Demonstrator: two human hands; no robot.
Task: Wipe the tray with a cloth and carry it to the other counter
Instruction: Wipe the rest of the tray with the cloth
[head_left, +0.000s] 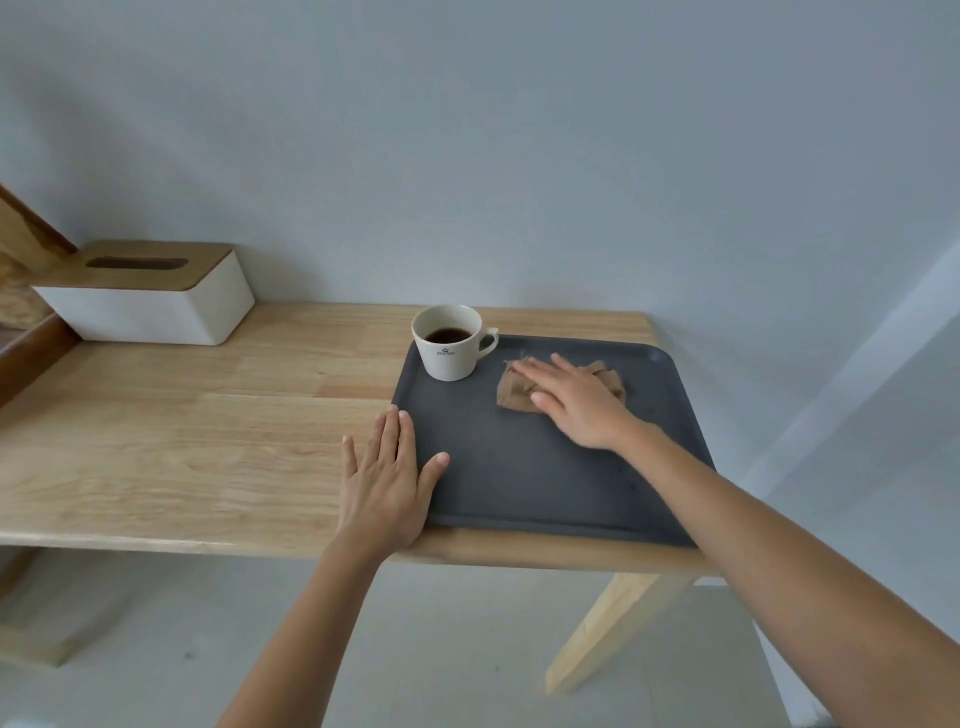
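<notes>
Right hand (576, 402) spread flat, pressing brown cloth (511, 389) onto dark tray (530, 483) at table's (208, 426) right end, left hand (384, 483) open-palmed over tray's near-left rim, gripping nothing, coffee cup (451, 343) far-left on tray.

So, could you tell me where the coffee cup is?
The coffee cup stands in the tray's far left corner, left of the cloth.

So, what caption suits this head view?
Right hand presses cloth on dark tray beside coffee cup; left hand steadies it.
</notes>
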